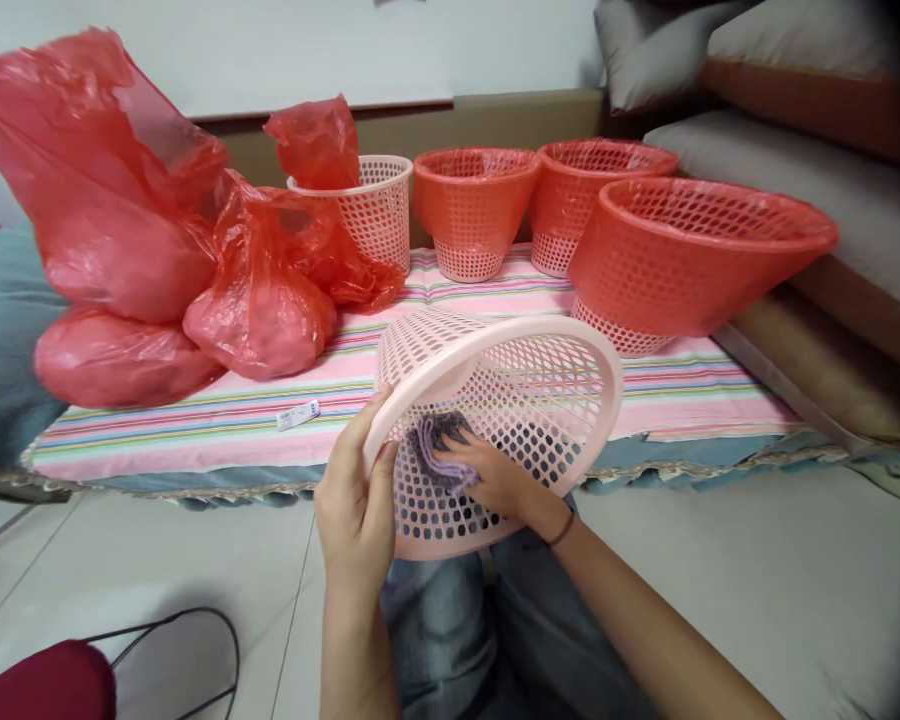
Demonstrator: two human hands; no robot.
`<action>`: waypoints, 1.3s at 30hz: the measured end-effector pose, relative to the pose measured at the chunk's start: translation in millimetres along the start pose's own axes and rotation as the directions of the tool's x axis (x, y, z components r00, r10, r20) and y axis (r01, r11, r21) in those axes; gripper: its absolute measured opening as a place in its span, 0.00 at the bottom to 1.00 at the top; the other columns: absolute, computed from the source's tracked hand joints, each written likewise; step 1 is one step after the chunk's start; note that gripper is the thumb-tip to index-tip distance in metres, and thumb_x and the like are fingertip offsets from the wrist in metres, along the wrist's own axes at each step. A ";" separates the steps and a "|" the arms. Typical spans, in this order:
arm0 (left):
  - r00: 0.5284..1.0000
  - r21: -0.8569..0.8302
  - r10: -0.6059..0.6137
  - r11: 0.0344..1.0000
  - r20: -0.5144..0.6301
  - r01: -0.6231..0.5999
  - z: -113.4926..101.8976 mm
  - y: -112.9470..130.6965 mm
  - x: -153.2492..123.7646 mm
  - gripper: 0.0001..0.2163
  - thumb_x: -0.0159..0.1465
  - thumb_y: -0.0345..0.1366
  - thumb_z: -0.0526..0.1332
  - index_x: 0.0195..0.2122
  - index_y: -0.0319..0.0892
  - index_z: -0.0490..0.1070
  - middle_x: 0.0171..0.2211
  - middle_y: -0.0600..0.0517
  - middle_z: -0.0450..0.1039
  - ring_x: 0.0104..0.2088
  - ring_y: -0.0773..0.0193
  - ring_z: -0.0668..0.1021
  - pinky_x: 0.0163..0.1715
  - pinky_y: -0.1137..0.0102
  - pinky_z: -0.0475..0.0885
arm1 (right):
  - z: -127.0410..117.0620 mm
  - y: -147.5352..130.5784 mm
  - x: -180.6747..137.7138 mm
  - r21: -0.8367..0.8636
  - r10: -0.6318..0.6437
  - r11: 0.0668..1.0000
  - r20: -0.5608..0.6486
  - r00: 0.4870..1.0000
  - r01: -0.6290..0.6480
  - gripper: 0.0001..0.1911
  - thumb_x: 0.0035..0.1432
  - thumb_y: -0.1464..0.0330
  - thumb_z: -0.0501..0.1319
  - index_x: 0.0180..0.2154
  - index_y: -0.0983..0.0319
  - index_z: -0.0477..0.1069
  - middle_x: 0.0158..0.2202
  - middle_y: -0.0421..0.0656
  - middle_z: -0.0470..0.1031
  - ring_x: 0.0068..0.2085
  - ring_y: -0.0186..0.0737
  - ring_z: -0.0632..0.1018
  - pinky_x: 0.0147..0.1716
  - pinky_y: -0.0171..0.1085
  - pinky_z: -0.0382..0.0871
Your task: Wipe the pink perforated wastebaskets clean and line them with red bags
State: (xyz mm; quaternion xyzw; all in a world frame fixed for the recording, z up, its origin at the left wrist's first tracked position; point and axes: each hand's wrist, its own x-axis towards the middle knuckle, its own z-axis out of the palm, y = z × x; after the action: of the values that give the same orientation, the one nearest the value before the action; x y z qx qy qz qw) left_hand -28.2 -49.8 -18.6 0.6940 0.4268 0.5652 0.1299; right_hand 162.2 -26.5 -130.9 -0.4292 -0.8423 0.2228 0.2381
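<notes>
A pale pink perforated plastic basket (427,380) lies tilted on its side above my knees, its mouth facing me. My left hand (356,490) grips the left side of its rim, with the thumb on the inner side and the fingers outside. Inside the basket, my right hand (495,475) presses a purple and grey cloth (442,450) against the wall. Some fingertips of that hand are hidden in the folds of the cloth.
Several red plastic bags (262,300) bulge on the left of the striped cover (195,440). Red-lined baskets (476,190) stand at the back and right, beside a pale basket (382,205). Cushions (795,180) are stacked at right. A dark red stool (52,685) sits lower left.
</notes>
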 end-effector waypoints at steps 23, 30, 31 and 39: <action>0.984 -0.085 -0.071 0.995 -0.165 0.058 -10.3 28.7 -30.1 0.15 0.68 0.37 0.63 0.56 0.53 0.75 0.52 0.53 0.79 0.53 0.59 0.80 0.56 0.66 0.73 | 2.0 -73.4 -83.8 -0.179 0.209 0.953 -0.191 0.959 -0.244 0.44 0.45 0.80 0.54 0.65 0.54 0.65 0.70 0.45 0.62 0.71 0.54 0.59 0.68 0.65 0.52; 0.961 -0.124 -0.121 0.988 -0.249 0.092 -11.1 67.7 -32.7 0.14 0.69 0.37 0.63 0.55 0.53 0.75 0.51 0.55 0.80 0.53 0.61 0.80 0.53 0.69 0.73 | -19.3 -83.3 -98.5 -0.253 0.176 0.927 -0.359 0.917 -0.277 0.42 0.46 0.78 0.55 0.64 0.50 0.67 0.70 0.44 0.62 0.71 0.57 0.58 0.67 0.67 0.50; 0.961 -0.144 -0.131 0.985 -0.243 0.098 -9.7 69.1 -34.2 0.15 0.69 0.37 0.63 0.56 0.54 0.75 0.51 0.55 0.79 0.53 0.61 0.79 0.54 0.69 0.73 | -20.1 -82.4 -99.3 -0.254 0.176 0.926 -0.366 0.914 -0.280 0.42 0.46 0.78 0.54 0.64 0.50 0.68 0.69 0.43 0.63 0.71 0.56 0.59 0.67 0.67 0.51; 0.876 -0.258 -0.281 0.948 -0.392 0.188 -5.8 59.5 -34.3 0.13 0.67 0.40 0.65 0.53 0.50 0.77 0.48 0.54 0.80 0.47 0.63 0.80 0.52 0.70 0.73 | -46.3 -85.4 -88.4 -0.260 0.122 0.938 -0.376 0.919 -0.231 0.41 0.46 0.79 0.53 0.62 0.52 0.70 0.66 0.44 0.69 0.66 0.51 0.69 0.66 0.60 0.60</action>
State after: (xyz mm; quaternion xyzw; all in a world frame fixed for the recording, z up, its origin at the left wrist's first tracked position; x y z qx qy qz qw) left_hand -6.8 -112.7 -0.4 0.4797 0.4634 0.7242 0.1752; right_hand 182.8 -137.3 -63.5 -0.5681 -0.7668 0.0327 0.2970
